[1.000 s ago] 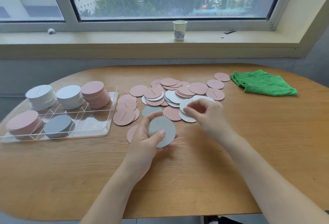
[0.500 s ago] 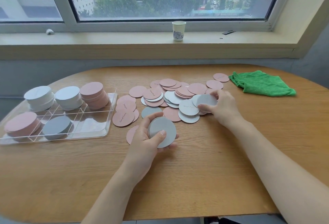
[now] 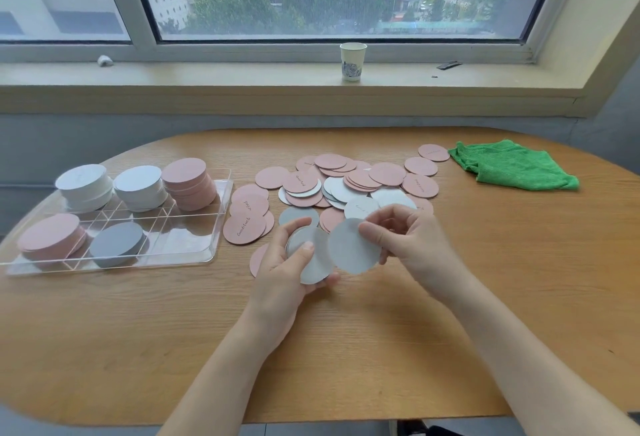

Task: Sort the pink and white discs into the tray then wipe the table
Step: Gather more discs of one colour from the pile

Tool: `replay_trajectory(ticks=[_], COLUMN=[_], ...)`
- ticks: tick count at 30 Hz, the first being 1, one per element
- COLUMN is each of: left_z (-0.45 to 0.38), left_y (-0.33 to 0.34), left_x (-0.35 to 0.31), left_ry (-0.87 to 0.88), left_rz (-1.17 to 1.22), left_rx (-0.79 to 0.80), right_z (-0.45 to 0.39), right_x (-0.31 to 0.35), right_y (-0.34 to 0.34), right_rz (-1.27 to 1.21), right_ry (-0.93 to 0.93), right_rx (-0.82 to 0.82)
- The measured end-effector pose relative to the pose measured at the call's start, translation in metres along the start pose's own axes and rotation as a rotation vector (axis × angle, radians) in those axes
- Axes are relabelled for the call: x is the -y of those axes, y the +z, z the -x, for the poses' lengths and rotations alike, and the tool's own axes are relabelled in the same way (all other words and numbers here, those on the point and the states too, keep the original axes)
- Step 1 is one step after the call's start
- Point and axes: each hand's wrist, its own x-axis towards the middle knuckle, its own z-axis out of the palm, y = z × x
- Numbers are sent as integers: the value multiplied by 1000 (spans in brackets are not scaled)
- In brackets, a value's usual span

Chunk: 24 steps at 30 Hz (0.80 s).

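One white disc (image 3: 351, 248) pinched in my right hand (image 3: 408, 241) should slide squarely onto the small white stack (image 3: 308, 259) gripped in my left hand (image 3: 280, 272) just beside, edges aligned.

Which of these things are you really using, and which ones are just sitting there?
For the job: loose discs, white disc in the right hand, small stack in the left hand, tray, green cloth.
Just there: paper cup, windowsill.
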Motion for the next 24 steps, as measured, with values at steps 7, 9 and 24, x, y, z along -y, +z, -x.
replay_trajectory(ticks=[7,9,24], left_z=[0,-1,-2], left_y=[-4,-5,-5], left_x=[3,6,8], left_ry=[34,43,-17], left_rz=[-30,-54,-1], left_rx=[110,137,193], right_z=[7,5,-76], right_x=[-13,-13,-46], right_y=[35,32,-48], right_rz=[73,117,686], right_ry=[-23,-26,81], right_rx=[-19,-8,-220])
